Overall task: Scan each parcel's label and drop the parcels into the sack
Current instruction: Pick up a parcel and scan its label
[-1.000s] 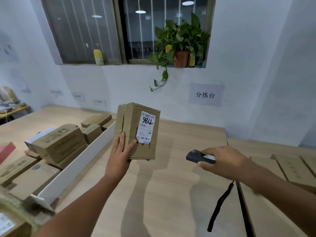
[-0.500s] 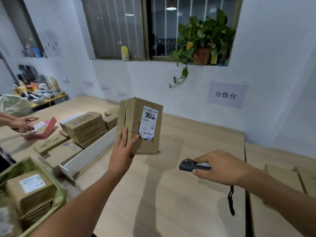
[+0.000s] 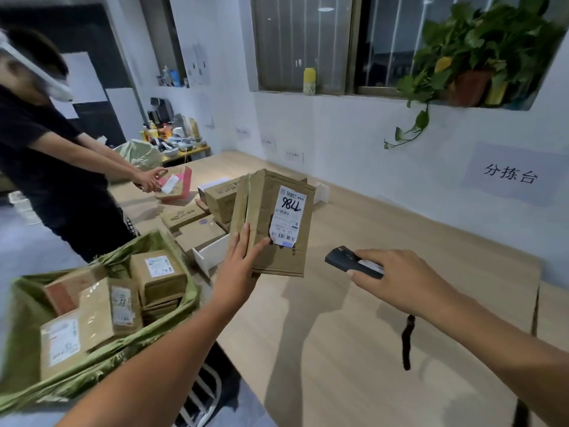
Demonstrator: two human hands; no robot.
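A pale wood worktop (image 3: 400,223) runs under both my hands and back to a white wall. That wall carries a printed sign (image 3: 511,176) beyond my right hand (image 3: 397,280). Above the hands, a barred window (image 3: 304,41) has a yellow bottle (image 3: 309,81) on its sill and a trailing plant (image 3: 480,44) at its right end.

Below and to the left of my left hand (image 3: 240,272), a green sack (image 3: 101,362) stands open. I count at least four labelled cardboard parcels in it, one of them (image 3: 158,271) lying on top with its label up. More boxes (image 3: 197,224) are piled on the worktop behind that hand, next to a low white divider (image 3: 212,252). Further left, a second person (image 3: 55,167) in black holds a pink parcel (image 3: 177,185).

My left hand grips the parcel (image 3: 277,251) by its lower left corner and holds it upright, clear of the worktop. The thumb lies on the front face and the fingers wrap the side. Its white label (image 3: 288,215), marked 786 by hand, faces me.

My right hand, level with the parcel's lower edge and just to its right, is closed round a black scanner (image 3: 351,261). The scanner's nose points at the parcel without touching it. A dark strap (image 3: 407,340) hangs below the wrist.
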